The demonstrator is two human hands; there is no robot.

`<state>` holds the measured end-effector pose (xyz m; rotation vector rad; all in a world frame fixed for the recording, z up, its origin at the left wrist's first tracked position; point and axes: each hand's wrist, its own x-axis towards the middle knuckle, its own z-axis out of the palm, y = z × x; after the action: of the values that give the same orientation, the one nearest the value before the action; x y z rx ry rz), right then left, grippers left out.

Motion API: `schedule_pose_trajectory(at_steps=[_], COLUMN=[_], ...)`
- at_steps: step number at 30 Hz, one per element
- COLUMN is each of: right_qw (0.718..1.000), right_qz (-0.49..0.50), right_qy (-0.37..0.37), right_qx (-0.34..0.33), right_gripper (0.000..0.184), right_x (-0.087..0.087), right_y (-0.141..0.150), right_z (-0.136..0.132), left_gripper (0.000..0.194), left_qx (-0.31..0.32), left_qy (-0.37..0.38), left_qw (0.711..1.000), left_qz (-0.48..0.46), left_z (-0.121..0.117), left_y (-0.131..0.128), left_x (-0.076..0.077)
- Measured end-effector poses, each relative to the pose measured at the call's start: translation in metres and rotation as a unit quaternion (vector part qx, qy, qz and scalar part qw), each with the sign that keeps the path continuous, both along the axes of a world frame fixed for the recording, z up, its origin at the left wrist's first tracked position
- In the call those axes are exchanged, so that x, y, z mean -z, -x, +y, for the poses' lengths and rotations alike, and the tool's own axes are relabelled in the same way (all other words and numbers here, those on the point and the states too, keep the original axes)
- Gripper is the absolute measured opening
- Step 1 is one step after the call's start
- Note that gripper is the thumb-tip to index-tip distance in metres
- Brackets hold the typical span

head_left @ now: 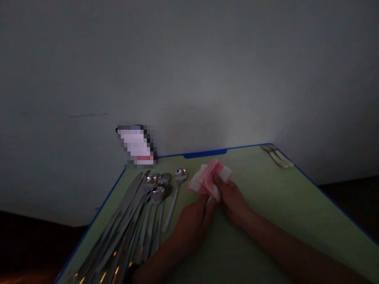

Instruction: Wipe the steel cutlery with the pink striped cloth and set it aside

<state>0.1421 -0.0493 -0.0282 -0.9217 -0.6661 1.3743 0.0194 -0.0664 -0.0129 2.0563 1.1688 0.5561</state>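
Over the middle of the green table, my right hand grips a folded pink-and-white cloth. Just below it, my left hand is closed in a pinch on a thin handle, likely of a piece of cutlery. The cloth wraps round the other end, so its kind stays hidden. To the left of my left hand lies a single metal spoon, bowl pointing away. Beside that are several more spoons and a row of table knives, partly overlapping; my left forearm covers some of their handles.
Two or so forks with pale handles lie at the table's far right corner. A phone, its screen blurred out, leans at the far left corner. The green tabletop has a blue edge and stands against a grey wall.
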Motion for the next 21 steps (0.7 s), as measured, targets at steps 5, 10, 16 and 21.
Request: schedule_pose_trajectory(at_steps=[5,10,16,21], right_qw=[0.973,0.926,0.913,0.966], right_qz=[-0.205,-0.345,-0.391,-0.256], right_qy=[-0.08,-0.123,-0.113,-0.02], right_qx=[-0.069,-0.096,-0.009,0.045], right_gripper=[0.036,0.035,0.034,0.041], right_x=[0.001,-0.002,-0.001,0.006], right_y=[-0.029,-0.052,-0.049,-0.026], right_z=[0.013,0.022,0.021,0.009], left_gripper=[0.033,0.031,0.03,0.03], left_qx=[-0.016,0.002,-0.012,0.004], left_qy=[0.0,0.013,0.015,0.025], left_qw=[0.999,0.999,0.999,0.999], left_qz=[-0.04,-0.045,-0.047,-0.044], left_z=[0.002,0.005,0.005,0.002], left_y=[0.0,0.0,0.002,0.001], left_x=[-0.003,-0.005,-0.005,-0.006])
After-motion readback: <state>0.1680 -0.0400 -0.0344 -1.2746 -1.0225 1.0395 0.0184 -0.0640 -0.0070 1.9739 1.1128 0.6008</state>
